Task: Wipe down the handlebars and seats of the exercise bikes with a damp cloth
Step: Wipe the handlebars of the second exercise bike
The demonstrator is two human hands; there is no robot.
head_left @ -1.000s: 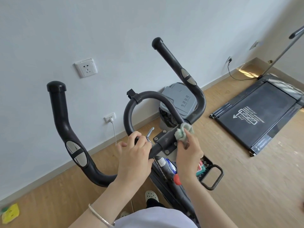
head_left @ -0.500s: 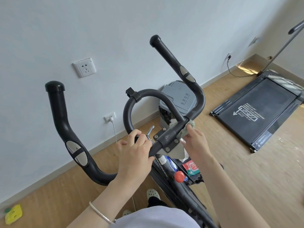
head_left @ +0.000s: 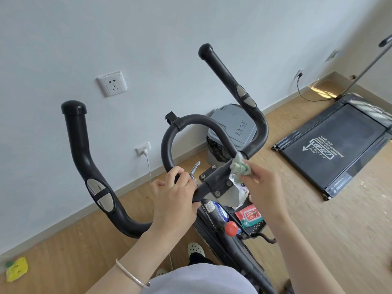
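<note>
The black handlebars (head_left: 82, 153) of an exercise bike fill the middle of the view, with two upright horns and a centre loop (head_left: 191, 122). My left hand (head_left: 176, 200) grips the crossbar left of the bolted clamp (head_left: 218, 183). My right hand (head_left: 263, 185) pinches a crumpled pale green cloth (head_left: 239, 165) and presses it on the bar where the loop meets the right horn. The seat is out of view.
A grey lidded bin (head_left: 235, 128) stands by the wall behind the bars. A black treadmill (head_left: 337, 145) lies on the wooden floor at right. A red knob (head_left: 231, 228) and a mesh tray with packets (head_left: 250, 215) sit on the frame below. Wall sockets (head_left: 112, 83) and a charger cable (head_left: 148, 164) are at left.
My right hand has swung from in front of the clamp round to its right side and slid the cloth up the bar toward the right horn. My left hand kept its grip.
</note>
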